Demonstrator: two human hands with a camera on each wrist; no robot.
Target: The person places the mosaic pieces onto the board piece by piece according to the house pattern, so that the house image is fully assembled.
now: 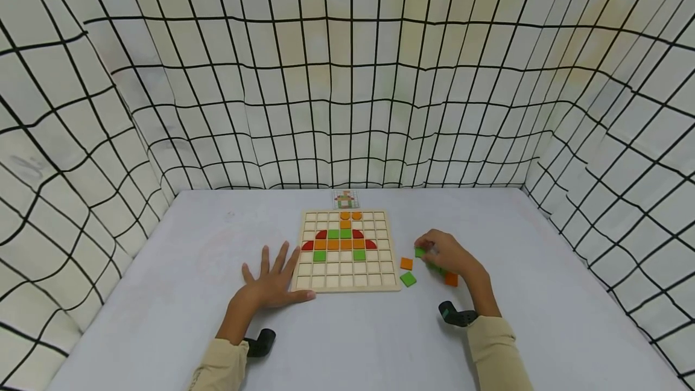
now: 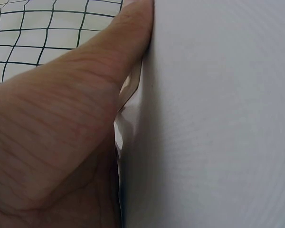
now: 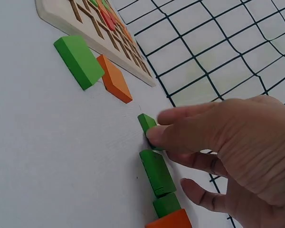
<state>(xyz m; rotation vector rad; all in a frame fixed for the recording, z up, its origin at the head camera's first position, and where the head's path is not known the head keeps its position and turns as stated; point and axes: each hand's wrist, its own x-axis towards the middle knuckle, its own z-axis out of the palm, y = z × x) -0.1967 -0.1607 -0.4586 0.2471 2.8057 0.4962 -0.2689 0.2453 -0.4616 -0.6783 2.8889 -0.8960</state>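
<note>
My right hand (image 1: 447, 253) pinches a green square tile (image 3: 146, 122) with thumb and fingertips, low over the table to the right of the board. Just below that hand lie more green pieces (image 3: 157, 173) and an orange tile (image 1: 451, 279), partly covered by it in the head view. Fingers spread wide, my left hand (image 1: 271, 287) rests on the table at the lower left edge of the wooden grid board (image 1: 347, 288). Red, orange and green pieces fill some of the board's cells, including an orange row (image 1: 345, 245) across its middle.
An orange tile (image 1: 406, 263) and a green tile (image 1: 408, 279) lie between the board and my right hand. A small pattern card (image 1: 345, 199) lies behind the board. Black netting (image 1: 347, 101) over white walls encloses the table (image 1: 347, 343) at the back and sides.
</note>
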